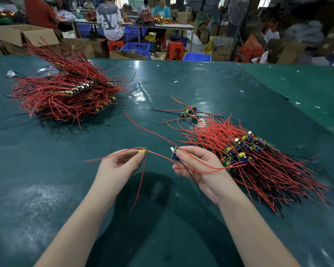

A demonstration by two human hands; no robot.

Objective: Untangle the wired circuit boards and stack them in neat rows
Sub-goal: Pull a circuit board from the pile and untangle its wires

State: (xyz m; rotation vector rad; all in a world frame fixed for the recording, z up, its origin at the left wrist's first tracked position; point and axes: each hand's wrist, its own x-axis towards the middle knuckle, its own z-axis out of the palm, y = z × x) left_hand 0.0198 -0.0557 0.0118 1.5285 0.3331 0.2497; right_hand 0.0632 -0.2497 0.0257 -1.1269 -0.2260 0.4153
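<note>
My left hand [120, 163] pinches a small circuit board with a yellow part [141, 151], its red wires trailing left and down. My right hand [198, 164] grips another small board [175, 155] with red and black wires running across the palm. A red wire [156, 154] links the space between both hands above the green table [162, 218]. At the right lies a loose row of wired boards [243, 149]. A big tangled heap of red-wired boards [66, 93] sits at the far left.
A few separate boards [189, 111] with red and black wires lie beyond my right hand. Small white scraps [176, 81] dot the table. Behind its far edge are people at benches, cardboard boxes [25, 35], blue crates [136, 48] and red stools [175, 50].
</note>
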